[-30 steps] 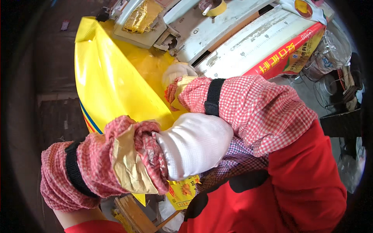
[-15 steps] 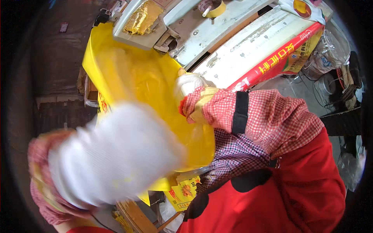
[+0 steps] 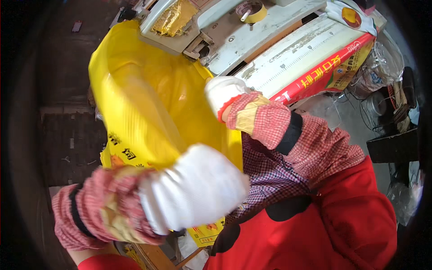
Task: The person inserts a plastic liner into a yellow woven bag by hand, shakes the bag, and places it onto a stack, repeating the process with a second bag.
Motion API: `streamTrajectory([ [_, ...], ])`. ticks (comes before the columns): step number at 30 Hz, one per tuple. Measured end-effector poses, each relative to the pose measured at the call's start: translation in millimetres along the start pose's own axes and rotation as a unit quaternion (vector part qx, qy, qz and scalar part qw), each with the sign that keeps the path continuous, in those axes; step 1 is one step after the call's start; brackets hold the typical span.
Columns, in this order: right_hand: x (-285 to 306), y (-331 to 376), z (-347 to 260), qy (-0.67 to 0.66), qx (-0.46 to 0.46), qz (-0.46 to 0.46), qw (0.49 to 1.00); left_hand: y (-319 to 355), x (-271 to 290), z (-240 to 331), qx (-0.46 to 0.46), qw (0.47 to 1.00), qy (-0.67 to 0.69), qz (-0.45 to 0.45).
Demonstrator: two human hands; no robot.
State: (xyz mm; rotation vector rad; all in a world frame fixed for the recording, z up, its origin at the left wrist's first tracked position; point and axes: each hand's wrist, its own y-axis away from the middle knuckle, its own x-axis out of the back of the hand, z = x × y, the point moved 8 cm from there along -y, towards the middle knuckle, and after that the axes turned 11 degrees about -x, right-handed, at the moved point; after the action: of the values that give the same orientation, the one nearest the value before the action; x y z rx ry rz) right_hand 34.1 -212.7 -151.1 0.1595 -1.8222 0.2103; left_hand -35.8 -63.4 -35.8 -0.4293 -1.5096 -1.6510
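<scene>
the person stands over a big yellow bag (image 3: 148, 103) that fills the upper left of the view, from 9 to 12 o'clock. the left hand (image 3: 193, 186), in a white glove, is low at about 7 o'clock and looks blurred; it lies against the lower edge of the bag, but if the fingers are closed on the plastic or only pressed flat i cannot tell. the right hand (image 3: 222, 92), also gloved in white with a red checked sleeve cover (image 3: 265, 121), sits near the centre, at the right rim of the bag, and the fingers curl over this rim and grip it. behind the bag, toward 1 o'clock, is a white machine (image 3: 270, 40) with a tape roll (image 3: 252, 10) on top.
</scene>
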Motion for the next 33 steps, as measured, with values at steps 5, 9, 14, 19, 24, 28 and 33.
streamTrajectory([
  [5,1.0,-21.4,4.1,-0.054,0.024,-0.048,0.997,-6.1,-23.8,-12.2,0.006,0.973,-0.021,0.229],
  [9,0.1,-45.7,9.8,-0.170,0.008,-0.125,0.978,3.1,-33.3,-80.1,0.100,0.970,-0.071,0.208],
  [14,-38.8,-36.4,-0.5,-0.794,-0.211,-0.354,0.447,31.5,-49.4,-184.9,0.253,0.943,-0.111,0.187],
  [19,6.7,-38.0,-20.0,-0.427,0.033,-0.117,0.896,90.7,-48.1,-249.9,0.394,0.876,-0.111,0.257],
  [24,32.6,-44.0,-57.5,-0.204,0.107,-0.033,0.973,158.9,-59.4,-172.5,0.314,0.938,-0.086,0.121],
  [28,38.4,-65.0,-91.2,-0.018,0.108,0.036,0.993,253.7,-28.6,-96.2,0.333,0.908,-0.199,0.158],
  [33,53.6,-39.2,-177.0,-0.051,0.212,0.021,0.976,368.5,-33.1,-23.6,0.480,0.630,-0.389,0.470],
])
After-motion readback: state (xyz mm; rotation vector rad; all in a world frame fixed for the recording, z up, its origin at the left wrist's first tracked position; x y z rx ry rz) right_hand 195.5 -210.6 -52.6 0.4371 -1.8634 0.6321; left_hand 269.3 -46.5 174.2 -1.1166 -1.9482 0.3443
